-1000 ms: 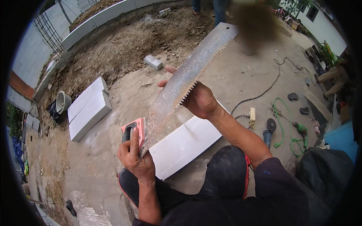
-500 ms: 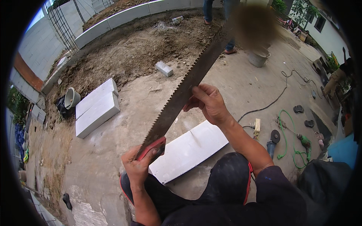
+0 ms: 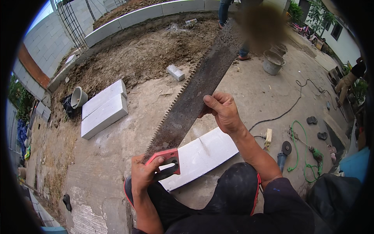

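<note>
A hand saw [image 3: 191,99] with a worn, rust-spotted blade slants up and away to the right in front of me. My left hand [image 3: 145,171] is closed round its red and black handle [image 3: 171,159]. My right hand [image 3: 222,111] pinches the blade's smooth back edge near its middle, thumb on the face turned to me. The teeth point to the far left. Below the saw a long white block [image 3: 202,158] lies on the ground before my knees, a thin dark line across its top. A blurred brown patch covers the blade's far tip.
White blocks [image 3: 104,111] and a bucket [image 3: 79,96] lie to the left. An angle grinder [image 3: 284,155], a green drill [image 3: 316,154] and cords are at right. Beyond are a grey block [image 3: 175,72], another bucket [image 3: 273,62], loose soil [image 3: 136,58] and a standing person's legs [image 3: 223,11].
The blade has turned so more of its flat face and the whole handle opening show. Both hands keep their hold. The view has shifted slightly.
</note>
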A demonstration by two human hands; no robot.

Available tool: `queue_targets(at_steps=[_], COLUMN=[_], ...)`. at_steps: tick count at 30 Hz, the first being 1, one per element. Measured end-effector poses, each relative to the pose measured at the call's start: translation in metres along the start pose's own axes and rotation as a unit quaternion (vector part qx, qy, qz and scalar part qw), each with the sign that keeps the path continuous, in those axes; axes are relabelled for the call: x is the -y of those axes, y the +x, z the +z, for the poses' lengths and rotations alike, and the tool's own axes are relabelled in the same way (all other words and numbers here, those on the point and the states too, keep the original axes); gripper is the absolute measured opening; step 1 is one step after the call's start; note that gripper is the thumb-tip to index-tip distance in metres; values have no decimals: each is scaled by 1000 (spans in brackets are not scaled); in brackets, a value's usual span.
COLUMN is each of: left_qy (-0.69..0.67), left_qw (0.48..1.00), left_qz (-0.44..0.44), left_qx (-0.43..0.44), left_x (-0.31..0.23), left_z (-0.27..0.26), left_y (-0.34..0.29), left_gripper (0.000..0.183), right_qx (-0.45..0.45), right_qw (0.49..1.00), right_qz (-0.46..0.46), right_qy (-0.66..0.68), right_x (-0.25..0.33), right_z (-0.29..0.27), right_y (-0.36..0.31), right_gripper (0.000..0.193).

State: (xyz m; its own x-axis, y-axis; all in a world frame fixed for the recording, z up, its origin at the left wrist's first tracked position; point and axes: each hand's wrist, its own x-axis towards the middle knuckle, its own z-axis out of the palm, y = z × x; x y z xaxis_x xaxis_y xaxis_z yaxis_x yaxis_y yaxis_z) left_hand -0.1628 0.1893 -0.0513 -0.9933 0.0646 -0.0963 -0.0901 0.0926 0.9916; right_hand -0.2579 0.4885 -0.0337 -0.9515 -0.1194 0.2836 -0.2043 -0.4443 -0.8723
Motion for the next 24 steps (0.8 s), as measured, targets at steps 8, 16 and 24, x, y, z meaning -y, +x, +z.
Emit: queue_targets(at_steps=[8,16,24], left_qy=[-30,-24,-21], left_qw=[999,999,999], left_qz=[-19,-33,-34], left_qx=[17,31,25], left_x=[-4,-11,1], left_z=[1,2,1], left_y=[-1,-1,2], left_gripper=[27,32,33], right_qx=[-2,-9,-10], right_qw=[1000,1000,1000], right_qz=[1,-5,-6], right_qy=[-9,-12,0], right_x=[0,3,3], right_z=[-2,1,-1], right_y=[-1,-2,-2], right_gripper=[27,28,27])
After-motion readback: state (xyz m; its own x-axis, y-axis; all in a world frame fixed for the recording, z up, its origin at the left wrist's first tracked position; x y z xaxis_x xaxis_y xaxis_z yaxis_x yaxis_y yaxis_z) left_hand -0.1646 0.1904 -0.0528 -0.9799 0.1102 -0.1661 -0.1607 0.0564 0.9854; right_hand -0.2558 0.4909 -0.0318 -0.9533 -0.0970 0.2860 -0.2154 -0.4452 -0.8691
